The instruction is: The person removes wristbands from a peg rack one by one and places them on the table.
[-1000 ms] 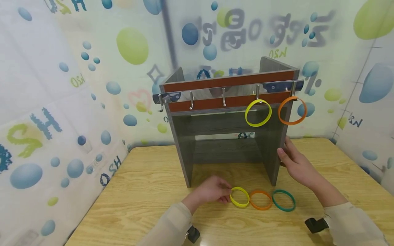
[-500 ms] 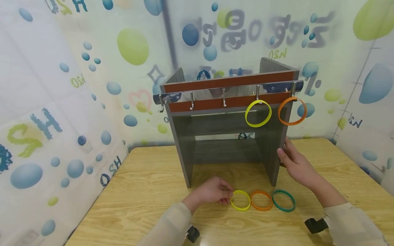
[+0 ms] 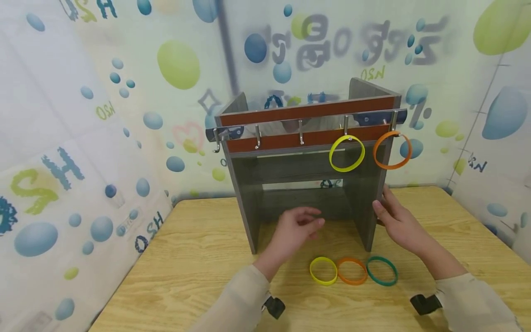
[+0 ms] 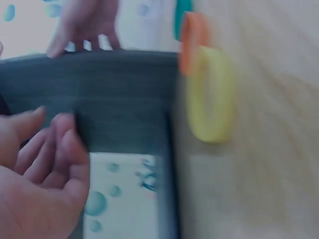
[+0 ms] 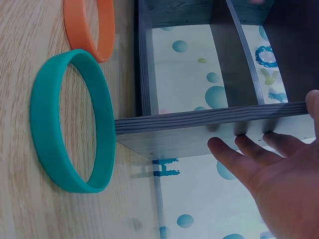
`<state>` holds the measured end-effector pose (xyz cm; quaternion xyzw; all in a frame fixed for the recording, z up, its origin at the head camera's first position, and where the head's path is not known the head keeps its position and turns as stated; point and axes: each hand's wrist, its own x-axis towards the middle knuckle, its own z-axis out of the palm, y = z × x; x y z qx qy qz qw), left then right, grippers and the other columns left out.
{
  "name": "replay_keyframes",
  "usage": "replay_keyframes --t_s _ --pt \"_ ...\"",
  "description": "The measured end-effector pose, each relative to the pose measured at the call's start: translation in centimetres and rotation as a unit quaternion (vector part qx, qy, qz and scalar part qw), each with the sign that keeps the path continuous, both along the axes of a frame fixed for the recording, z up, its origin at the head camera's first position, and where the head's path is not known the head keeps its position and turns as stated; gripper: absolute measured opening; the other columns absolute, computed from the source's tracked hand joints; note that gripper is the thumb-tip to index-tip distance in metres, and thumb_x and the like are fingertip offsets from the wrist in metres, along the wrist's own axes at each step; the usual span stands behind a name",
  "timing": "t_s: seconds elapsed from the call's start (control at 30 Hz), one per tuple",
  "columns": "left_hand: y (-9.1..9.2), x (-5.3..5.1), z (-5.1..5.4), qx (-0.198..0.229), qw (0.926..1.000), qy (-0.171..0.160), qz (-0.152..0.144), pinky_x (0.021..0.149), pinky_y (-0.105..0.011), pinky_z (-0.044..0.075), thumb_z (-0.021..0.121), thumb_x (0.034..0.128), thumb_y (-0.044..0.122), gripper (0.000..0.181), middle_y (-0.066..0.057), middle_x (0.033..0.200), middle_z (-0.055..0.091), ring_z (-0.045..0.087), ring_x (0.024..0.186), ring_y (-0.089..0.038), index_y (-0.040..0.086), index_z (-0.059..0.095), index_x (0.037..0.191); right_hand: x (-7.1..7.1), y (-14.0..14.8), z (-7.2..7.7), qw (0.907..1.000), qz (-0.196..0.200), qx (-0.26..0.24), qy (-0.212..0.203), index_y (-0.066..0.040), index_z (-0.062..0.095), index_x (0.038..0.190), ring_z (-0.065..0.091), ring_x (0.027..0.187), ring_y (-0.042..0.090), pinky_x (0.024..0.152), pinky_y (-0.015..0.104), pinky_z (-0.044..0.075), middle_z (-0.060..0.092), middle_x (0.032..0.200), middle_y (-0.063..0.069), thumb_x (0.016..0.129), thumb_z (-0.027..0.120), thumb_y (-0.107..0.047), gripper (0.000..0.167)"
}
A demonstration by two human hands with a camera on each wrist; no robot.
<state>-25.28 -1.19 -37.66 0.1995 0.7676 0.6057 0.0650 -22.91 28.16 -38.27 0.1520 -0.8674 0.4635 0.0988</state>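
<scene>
My left hand (image 3: 293,229) is raised in front of the grey rack (image 3: 242,198), its fingers loosely bent with nothing between them. In the left wrist view the left hand (image 4: 42,174) shows bare fingertips. My right hand (image 3: 400,222) rests against the rack's right side panel. The right wrist view has its fairly straight fingers (image 5: 249,154) touching the panel's outer face, the thumb at the front edge. On the table before the rack lie a yellow wristband (image 3: 311,272), an orange wristband (image 3: 339,273) and a green wristband (image 3: 369,272) in a row.
A metal hook rail (image 3: 274,131) crosses the rack's top front. Another yellow band (image 3: 330,157) hangs from one hook and another orange band (image 3: 375,154) from the rightmost hook. The wooden table (image 3: 186,249) meets a printed backdrop (image 3: 137,106) behind and at both sides.
My left hand has let go of the yellow wristband on the table and risen up and forward. That band shifted slightly beforehand. The right hand has stayed at the panel.
</scene>
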Motion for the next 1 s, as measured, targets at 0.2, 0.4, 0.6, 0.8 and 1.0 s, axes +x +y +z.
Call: replay_keyframes --t_s 0.2,0.4,0.6,0.8,1.0 --pt "2.2 -0.1 3.5 0.111 0.9900 0.074 0.046 0.069 -0.027 0.063 0.078 0.0998 0.026 0.027 -0.008 0.109 0.080 0.073 0.073 -0.012 0.016 0.075 0.125 0.1 -0.1 0.2 1.0000 0.003 -0.003 0.004 -0.026 -0.010 0.171 0.045 0.144 0.060 0.106 0.068 0.050 0.031 0.165 0.041 0.119 0.033 -0.030 0.068" --pt "4.6 0.5 5.4 0.208 0.9719 0.101 0.045 0.068 -0.026 0.064 0.076 0.1007 0.016 0.025 -0.014 0.114 0.079 0.073 0.074 -0.014 0.007 0.074 0.124 0.1 -0.1 0.2 1.0000 0.003 -0.006 0.000 -0.025 -0.010 0.171 0.046 0.144 0.059 0.106 0.068 0.050 0.033 0.163 0.041 0.119 0.033 -0.029 0.068" --pt "6.3 1.3 6.2 0.307 0.9480 0.078 0.034 0.066 -0.024 0.063 0.074 0.1002 0.006 0.027 -0.025 0.120 0.075 0.071 0.071 -0.009 0.008 0.070 0.127 0.1 -0.1 0.2 1.0000 0.004 -0.008 0.002 -0.026 -0.009 0.172 0.046 0.144 0.060 0.106 0.068 0.050 0.034 0.163 0.041 0.119 0.033 -0.029 0.068" --pt "7.2 1.5 6.7 0.365 0.9287 0.056 0.034 0.065 -0.026 0.064 0.073 0.0998 0.004 0.035 -0.018 0.120 0.077 0.072 0.069 -0.010 0.005 0.064 0.133 0.1 -0.1 0.2 0.9999 0.006 -0.010 0.004 -0.024 -0.009 0.172 0.046 0.143 0.060 0.105 0.068 0.050 0.033 0.163 0.042 0.119 0.033 -0.029 0.068" --pt "7.7 1.4 6.8 0.377 0.9251 0.025 0.033 0.062 -0.026 0.063 0.073 0.1004 0.005 0.028 -0.016 0.113 0.079 0.072 0.066 -0.010 0.007 0.068 0.128 0.0 -0.1 0.2 0.9999 0.005 -0.011 0.004 -0.024 -0.009 0.172 0.047 0.143 0.059 0.105 0.068 0.051 0.033 0.163 0.042 0.119 0.033 -0.029 0.068"
